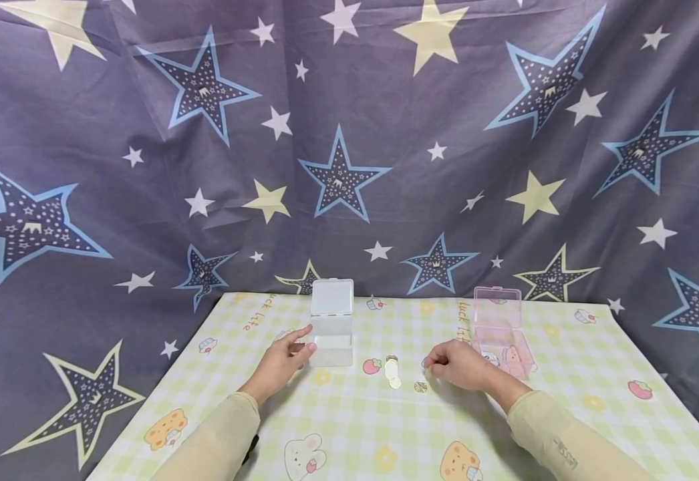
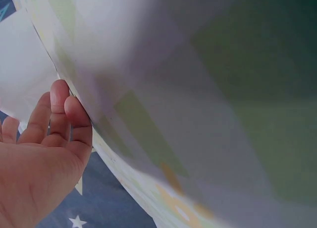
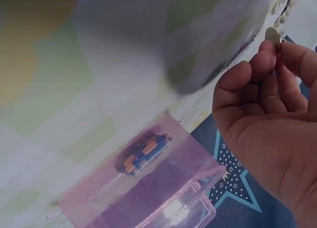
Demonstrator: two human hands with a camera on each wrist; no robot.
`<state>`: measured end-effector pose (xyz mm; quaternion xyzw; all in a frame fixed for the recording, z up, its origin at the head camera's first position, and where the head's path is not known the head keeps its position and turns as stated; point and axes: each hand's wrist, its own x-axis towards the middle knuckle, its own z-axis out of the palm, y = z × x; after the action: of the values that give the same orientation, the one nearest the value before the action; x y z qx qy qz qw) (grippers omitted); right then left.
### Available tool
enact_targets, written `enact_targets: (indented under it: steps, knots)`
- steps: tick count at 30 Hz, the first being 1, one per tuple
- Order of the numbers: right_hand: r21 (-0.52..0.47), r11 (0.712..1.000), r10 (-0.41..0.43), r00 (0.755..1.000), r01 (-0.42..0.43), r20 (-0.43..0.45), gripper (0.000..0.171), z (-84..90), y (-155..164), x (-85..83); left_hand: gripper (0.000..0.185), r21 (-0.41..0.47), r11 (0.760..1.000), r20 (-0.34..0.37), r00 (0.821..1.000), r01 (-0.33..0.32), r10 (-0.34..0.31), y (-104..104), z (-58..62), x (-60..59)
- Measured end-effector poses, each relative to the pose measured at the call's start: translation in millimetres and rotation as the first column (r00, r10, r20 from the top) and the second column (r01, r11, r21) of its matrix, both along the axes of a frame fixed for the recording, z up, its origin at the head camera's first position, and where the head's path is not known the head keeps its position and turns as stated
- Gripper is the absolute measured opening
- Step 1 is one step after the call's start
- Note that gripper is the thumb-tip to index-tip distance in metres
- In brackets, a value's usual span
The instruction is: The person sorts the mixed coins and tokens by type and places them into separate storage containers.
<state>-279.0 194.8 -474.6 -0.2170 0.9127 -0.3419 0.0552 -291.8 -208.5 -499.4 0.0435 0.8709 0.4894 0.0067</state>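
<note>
Left hand: placed at the left side of the white box, fingertips apparently in contact; fingers loosely bent, thumb spread from them, nothing seen to be pinched. White box: stood with its white lid raised at the back. To its right, a row of overlapping discs is laid on the cloth, its long axis running roughly away from the person. Right of the row and slightly nearer the body, a patterned disc is laid flat, apart.

Held disc: pinched between thumb and forefinger of the right hand, other fingers curled in. A narrow oval is presented in the right wrist view, so the disc is judged to be tilted up on edge. Key relation: from this grip the row and the white box lie leftward; the loose discs are nearer the right hand, the white box is reached by the left.

Pink box: set just right of the right hand, partly hidden by the wrist, its pink lid raised. A blue and orange item is seen there; its kind cannot be told.

Surface: green-and-white check, cartoon prints. Room: a dark starred curtain is hung behind the far edge.
</note>
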Motion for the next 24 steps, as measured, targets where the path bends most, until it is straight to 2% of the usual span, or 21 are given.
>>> enact_targets:
  steps: [6,12,24]
  knots:
    - [0.013,1.000,0.006,0.999,-0.005,-0.033,0.009,3.4,-5,-2.0,0.056,0.002,1.000,-0.001,1.000,-0.003,0.003,0,0.4,-0.1]
    - [0.010,1.000,0.001,1.000,-0.001,-0.020,0.010,4.7,-17,-4.0,0.057,0.012,1.000,-0.002,1.000,-0.001,0.001,1,-1.2,-0.5]
    - [-0.113,0.994,-0.003,0.998,0.010,0.063,0.011,15.0,-48,-11.1,0.056,0.003,1.000,-0.016,1.000,0.001,-0.001,1,-1.1,-0.7]
